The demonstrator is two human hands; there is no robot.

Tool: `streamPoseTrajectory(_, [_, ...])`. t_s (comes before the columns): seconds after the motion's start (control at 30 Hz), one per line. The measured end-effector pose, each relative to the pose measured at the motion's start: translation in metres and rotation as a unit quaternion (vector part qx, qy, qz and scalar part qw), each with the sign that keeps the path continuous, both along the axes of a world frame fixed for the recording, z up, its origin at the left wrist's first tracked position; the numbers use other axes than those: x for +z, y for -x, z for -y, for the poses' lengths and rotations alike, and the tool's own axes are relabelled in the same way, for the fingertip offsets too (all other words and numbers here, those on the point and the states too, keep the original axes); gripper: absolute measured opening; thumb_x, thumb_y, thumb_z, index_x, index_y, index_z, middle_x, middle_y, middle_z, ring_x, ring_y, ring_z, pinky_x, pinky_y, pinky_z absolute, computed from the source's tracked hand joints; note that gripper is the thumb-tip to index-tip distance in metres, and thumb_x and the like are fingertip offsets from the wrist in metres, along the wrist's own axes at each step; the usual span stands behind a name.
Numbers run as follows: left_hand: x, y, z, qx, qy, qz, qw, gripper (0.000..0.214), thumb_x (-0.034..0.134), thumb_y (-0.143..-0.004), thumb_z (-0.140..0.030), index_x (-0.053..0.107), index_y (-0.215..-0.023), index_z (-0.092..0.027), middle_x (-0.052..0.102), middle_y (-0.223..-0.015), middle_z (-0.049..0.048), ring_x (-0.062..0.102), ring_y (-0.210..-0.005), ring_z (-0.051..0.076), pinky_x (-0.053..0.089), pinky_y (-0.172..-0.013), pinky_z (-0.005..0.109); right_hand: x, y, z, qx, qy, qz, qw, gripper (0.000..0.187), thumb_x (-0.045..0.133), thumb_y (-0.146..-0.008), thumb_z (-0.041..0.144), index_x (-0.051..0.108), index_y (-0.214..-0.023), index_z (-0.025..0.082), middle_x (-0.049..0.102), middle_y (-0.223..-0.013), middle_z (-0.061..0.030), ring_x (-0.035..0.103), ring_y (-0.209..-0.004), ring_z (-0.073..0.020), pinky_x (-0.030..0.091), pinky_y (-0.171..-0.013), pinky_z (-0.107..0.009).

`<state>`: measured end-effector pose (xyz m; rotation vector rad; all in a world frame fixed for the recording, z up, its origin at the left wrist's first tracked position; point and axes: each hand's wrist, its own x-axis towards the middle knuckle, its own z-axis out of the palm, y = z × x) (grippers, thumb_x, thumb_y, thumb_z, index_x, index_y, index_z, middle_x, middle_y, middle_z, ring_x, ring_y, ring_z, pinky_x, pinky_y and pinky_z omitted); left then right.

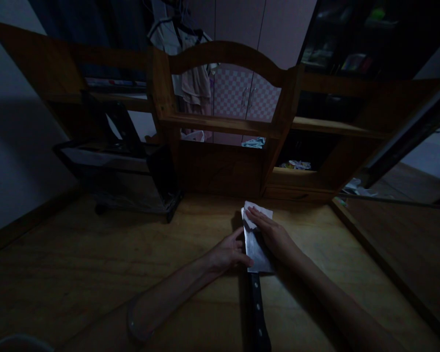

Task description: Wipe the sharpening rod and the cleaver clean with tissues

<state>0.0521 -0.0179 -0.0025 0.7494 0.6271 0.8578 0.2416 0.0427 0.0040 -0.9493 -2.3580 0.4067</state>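
A cleaver lies flat on the wooden desk [95,254], its broad steel blade [255,254] pointing away from me and its black riveted handle [258,313] toward me. My left hand [227,252] rests against the blade's left edge, fingers together, thumb touching the steel. My right hand [273,234] lies flat, fingers stretched out, pressing a folded white tissue [258,211] onto the far end of the blade. Part of the tissue is hidden under the fingers.
A wooden hutch with an arched opening [223,122] stands at the back of the desk. A dark wire rack [106,161] sits at back left. Small cloths and clutter [297,165] lie on the hutch shelves. The room is dim.
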Motion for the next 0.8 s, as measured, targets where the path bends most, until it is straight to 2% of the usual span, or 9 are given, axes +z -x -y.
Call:
streamPoseTrajectory(0.1, [0.002, 0.000, 0.000, -0.013, -0.005, -0.002, 1.000, 0.094, 0.077, -0.048, 0.004, 0.046, -0.134, -0.019, 0.068, -0.091, 0.0082, 0.067, -0.079, 0.024, 0.049, -0.066, 0.030, -0.005, -0.009, -0.010, -0.027, 0.004, -0.011, 1.000, 0.061, 0.040, -0.089, 0.005, 0.041, -0.144, 0.030, 0.037, -0.152, -0.0004, 0.035, -0.139, -0.0237, 0.032, -0.115, -0.048])
streamPoseTrajectory(0.23, [0.004, 0.001, 0.000, -0.012, 0.005, -0.005, 1.000, 0.098, 0.077, -0.048, 0.005, 0.045, -0.137, -0.021, 0.067, -0.092, 0.0080, 0.067, -0.079, 0.024, 0.049, -0.067, 0.031, -0.014, -0.016, -0.018, -0.052, 0.004, -0.036, 0.998, 0.059, 0.039, -0.089, 0.005, 0.043, -0.143, 0.029, 0.041, -0.149, -0.0002, 0.040, -0.137, -0.0254, 0.035, -0.113, -0.049])
streamPoseTrajectory(0.33, [0.006, 0.002, 0.000, -0.014, 0.006, -0.007, 1.000, 0.095, 0.077, -0.049, 0.004, 0.047, -0.136, -0.021, 0.067, -0.094, 0.0084, 0.067, -0.082, 0.025, 0.050, -0.068, 0.032, -0.016, -0.021, -0.019, -0.084, 0.007, -0.044, 0.995, 0.058, 0.039, -0.089, 0.006, 0.045, -0.143, 0.026, 0.047, -0.145, -0.0028, 0.048, -0.131, -0.0277, 0.040, -0.109, -0.049])
streamPoseTrajectory(0.43, [0.007, 0.003, 0.000, -0.020, 0.001, -0.010, 1.000, 0.092, 0.075, -0.051, 0.005, 0.049, -0.134, -0.022, 0.068, -0.099, 0.0102, 0.067, -0.085, 0.025, 0.050, -0.070, 0.032, -0.011, -0.025, -0.018, -0.129, 0.000, -0.061, 0.990, 0.054, 0.041, -0.089, 0.010, 0.048, -0.141, 0.023, 0.052, -0.142, -0.0060, 0.052, -0.128, -0.0296, 0.041, -0.108, -0.051])
streamPoseTrajectory(0.57, [0.007, 0.002, 0.001, -0.016, 0.003, 0.000, 1.000, 0.093, 0.075, -0.050, 0.005, 0.048, -0.135, -0.022, 0.068, -0.097, 0.0090, 0.067, -0.084, 0.024, 0.051, -0.070, 0.031, 0.007, -0.027, -0.010, -0.158, -0.060, -0.109, 0.980, 0.052, 0.041, -0.092, 0.014, 0.044, -0.143, 0.026, 0.045, -0.148, -0.0040, 0.042, -0.135, -0.0269, 0.036, -0.111, -0.051])
streamPoseTrajectory(0.63, [0.005, 0.001, 0.000, -0.016, 0.002, 0.001, 1.000, 0.091, 0.076, -0.049, 0.005, 0.049, -0.132, -0.021, 0.067, -0.093, 0.0079, 0.067, -0.080, 0.024, 0.050, -0.067, 0.030, 0.015, -0.022, -0.003, -0.138, -0.073, -0.122, 0.980, 0.055, 0.039, -0.092, 0.012, 0.041, -0.145, 0.028, 0.039, -0.152, -0.0021, 0.040, -0.137, -0.0246, 0.036, -0.112, -0.049])
streamPoseTrajectory(0.7, [0.004, 0.001, 0.000, -0.014, 0.005, -0.002, 1.000, 0.086, 0.076, -0.049, 0.004, 0.052, -0.128, -0.019, 0.067, -0.092, 0.0076, 0.067, -0.077, 0.022, 0.050, -0.065, 0.029, 0.019, -0.014, 0.005, -0.075, -0.041, -0.092, 0.992, 0.057, 0.040, -0.092, 0.012, 0.039, -0.146, 0.029, 0.034, -0.154, -0.0006, 0.042, -0.136, -0.0237, 0.038, -0.111, -0.045])
streamPoseTrajectory(0.77, [0.003, 0.001, 0.000, -0.009, 0.009, -0.005, 1.000, 0.088, 0.076, -0.048, 0.004, 0.051, -0.129, -0.019, 0.066, -0.091, 0.0071, 0.066, -0.074, 0.020, 0.049, -0.063, 0.027, 0.018, -0.006, 0.010, 0.002, -0.001, -0.029, 1.000, 0.059, 0.040, -0.091, 0.008, 0.040, -0.145, 0.031, 0.036, -0.153, 0.0010, 0.043, -0.135, -0.0226, 0.038, -0.112, -0.043])
streamPoseTrajectory(0.8, [0.002, 0.001, 0.000, -0.006, 0.011, -0.006, 1.000, 0.091, 0.076, -0.048, 0.004, 0.049, -0.131, -0.020, 0.066, -0.090, 0.0066, 0.066, -0.073, 0.019, 0.048, -0.062, 0.026, 0.016, -0.003, 0.012, 0.019, 0.006, -0.013, 1.000, 0.060, 0.040, -0.090, 0.006, 0.041, -0.144, 0.032, 0.038, -0.152, 0.0015, 0.043, -0.135, -0.0222, 0.038, -0.112, -0.042])
